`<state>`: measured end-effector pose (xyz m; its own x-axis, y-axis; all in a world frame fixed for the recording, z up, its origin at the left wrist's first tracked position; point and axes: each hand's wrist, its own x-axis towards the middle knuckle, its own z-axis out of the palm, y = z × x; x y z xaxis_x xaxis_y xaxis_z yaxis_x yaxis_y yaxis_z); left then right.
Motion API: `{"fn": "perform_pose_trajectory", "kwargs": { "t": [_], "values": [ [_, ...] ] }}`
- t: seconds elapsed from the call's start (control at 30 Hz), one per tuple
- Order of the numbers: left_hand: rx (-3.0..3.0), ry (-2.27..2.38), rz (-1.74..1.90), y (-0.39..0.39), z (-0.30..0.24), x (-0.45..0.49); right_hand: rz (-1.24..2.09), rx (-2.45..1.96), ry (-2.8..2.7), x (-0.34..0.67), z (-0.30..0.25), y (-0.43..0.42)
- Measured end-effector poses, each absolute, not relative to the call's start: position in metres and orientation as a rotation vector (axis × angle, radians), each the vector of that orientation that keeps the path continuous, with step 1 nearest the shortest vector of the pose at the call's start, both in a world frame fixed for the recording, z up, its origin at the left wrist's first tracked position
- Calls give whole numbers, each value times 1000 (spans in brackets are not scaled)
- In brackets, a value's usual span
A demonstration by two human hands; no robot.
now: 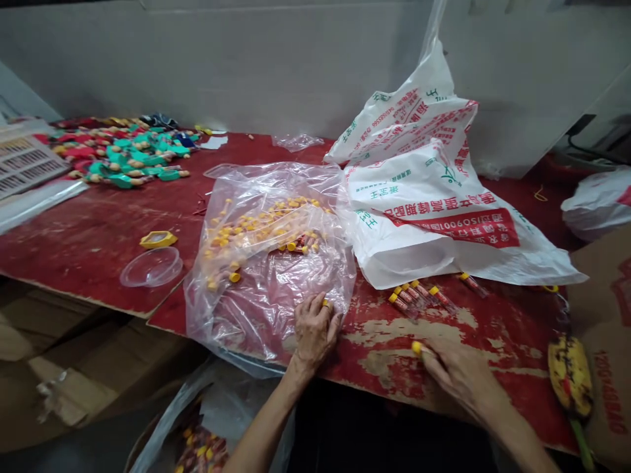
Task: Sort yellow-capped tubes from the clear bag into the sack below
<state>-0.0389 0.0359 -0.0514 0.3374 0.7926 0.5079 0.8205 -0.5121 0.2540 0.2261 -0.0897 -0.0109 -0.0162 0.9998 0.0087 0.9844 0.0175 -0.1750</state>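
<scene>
- Right hand (458,371), at four o'clock, pinches a small yellow plastic cap (417,348); a loose pinch could drop it.
- Left hand (315,325), at six o'clock, touches a clear plastic bag (276,282), grip unclear; snagging could spill its contents.

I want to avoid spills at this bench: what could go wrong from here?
The clear plastic bag overhangs the front edge of the worn red tabletop, so it might slide and spill the small yellow-capped tubes among its folds. The right hand pinches a small yellow cap near that edge; a slip could drop it. The loose slim tubes beside the white printed sack might roll away.
</scene>
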Motion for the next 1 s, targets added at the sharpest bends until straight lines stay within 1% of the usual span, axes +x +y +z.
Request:
{"fn": "perform_pose_trajectory", "kwargs": {
  "t": [0.07, 0.13, 0.23, 0.33, 0.47, 0.57, 0.63, 0.7, 0.77, 0.87, 0.93, 1.0],
  "values": [
    [-2527, -1525, -896, 36, -51, -39, 189, -2443, -2209, 245, 1, -94],
    [-2508, -1521, -897, 37, -53, -39, 181, -2632, -2239, 253, 6, -94],
    [-2497, -1499, -921, 39, -56, -39, 231, -2648, -2248, 251, 0, -90],
    [-2504, -1491, -947, 42, -59, -39, 282, -2675, -2146, 245, -9, -87],
    [-2525, -1515, -969, 44, -60, -39, 461, -2781, -2150, 240, -6, -84],
    [-2530, -1558, -1063, 44, -61, -40, 429, -2804, -2150, 240, 1, -85],
    [-2516, -1611, -1171, 44, -60, -42, 387, -2759, -2134, 242, 3, -87],
    [-2501, -1674, -1282, 43, -60, -44, 405, -2596, -2089, 240, 2, -87],
    [-2482, -1743, -1365, 42, -58, -46, 538, -2315, -1973, 227, -1, -81],
    [-2449, -1794, -1420, 40, -56, -48, 737, -1909, -1720, 182, -7, -56],
    [-2459, -1731, -1393, 39, -55, -49, 693, -1812, -1632, 143, -13, -33],
    [-2520, -1598, -1297, 38, -54, -49, 587, -1848, -1701, 109, -18, -12]
  ]
}}
